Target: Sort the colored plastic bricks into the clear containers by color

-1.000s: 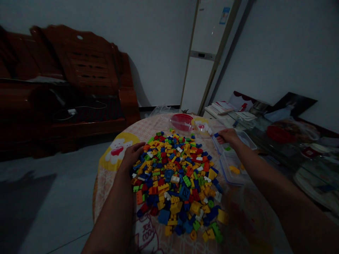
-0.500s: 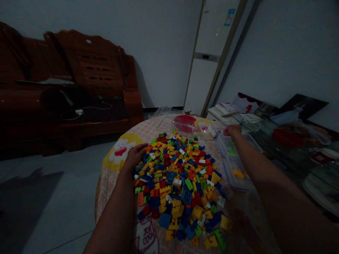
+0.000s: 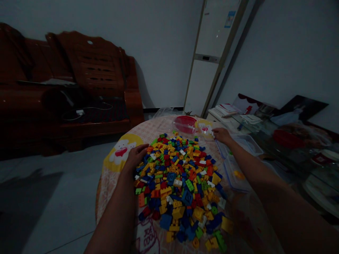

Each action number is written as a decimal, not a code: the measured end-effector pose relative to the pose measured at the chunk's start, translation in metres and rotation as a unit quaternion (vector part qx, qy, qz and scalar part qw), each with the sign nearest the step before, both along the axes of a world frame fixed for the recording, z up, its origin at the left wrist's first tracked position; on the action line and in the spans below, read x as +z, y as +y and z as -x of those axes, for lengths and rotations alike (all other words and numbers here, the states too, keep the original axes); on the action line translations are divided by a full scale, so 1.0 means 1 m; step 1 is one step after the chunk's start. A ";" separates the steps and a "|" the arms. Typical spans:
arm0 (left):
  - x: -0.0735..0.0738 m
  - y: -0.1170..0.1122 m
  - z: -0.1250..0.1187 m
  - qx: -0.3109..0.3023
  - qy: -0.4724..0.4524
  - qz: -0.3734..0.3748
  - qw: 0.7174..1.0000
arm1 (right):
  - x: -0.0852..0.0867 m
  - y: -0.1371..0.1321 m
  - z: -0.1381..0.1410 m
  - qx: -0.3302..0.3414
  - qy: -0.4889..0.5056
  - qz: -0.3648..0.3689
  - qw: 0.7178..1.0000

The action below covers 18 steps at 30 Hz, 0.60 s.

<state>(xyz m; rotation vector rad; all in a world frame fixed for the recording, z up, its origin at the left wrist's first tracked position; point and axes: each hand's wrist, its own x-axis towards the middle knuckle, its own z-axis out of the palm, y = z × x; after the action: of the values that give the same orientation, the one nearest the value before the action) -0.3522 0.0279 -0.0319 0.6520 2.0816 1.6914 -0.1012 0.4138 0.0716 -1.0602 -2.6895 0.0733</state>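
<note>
A wide heap of toy building bricks in yellow, blue, red, green, orange and white covers the middle of the round table. My left hand rests at the heap's upper left edge, fingers loosely stretched against the bricks and holding nothing I can see. Beyond the heap's right side is my right hand, its fingertips closed on a small white brick. Under my right forearm stand clear plastic boxes with blue rims; a yellow brick lies in the nearer one.
A red oval lid or dish lies under clear plastic at the table's far side. On the right, a glass table carries papers, a red bowl and bags. A wooden sofa stands at the back left.
My right hand has moved left from above the plastic boxes to the small white brick, and its fingers have closed there. My left hand stays at the heap's edge.
</note>
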 end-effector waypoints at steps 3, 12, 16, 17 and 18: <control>-0.002 0.000 0.001 -0.001 -0.003 0.001 1.000 | -0.007 -0.010 0.015 0.014 -0.038 0.010 0.999; -0.006 -0.001 0.002 -0.005 -0.008 0.004 1.000 | -0.005 -0.034 0.036 0.018 -0.078 0.004 0.997; -0.002 -0.001 0.001 -0.001 -0.001 0.001 1.000 | -0.004 -0.042 0.039 0.015 -0.083 0.002 0.996; -0.001 -0.001 0.000 -0.001 0.000 0.001 1.000 | -0.004 -0.044 0.039 0.014 -0.085 0.002 0.996; 0.000 -0.001 0.000 0.000 0.002 0.001 1.000 | -0.005 -0.045 0.039 0.013 -0.086 0.002 0.996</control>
<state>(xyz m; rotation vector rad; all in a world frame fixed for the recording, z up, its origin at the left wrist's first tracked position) -0.3518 0.0267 -0.0314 0.6560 2.0862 1.6877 -0.1407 0.3691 0.0670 -1.0799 -2.8580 -0.0080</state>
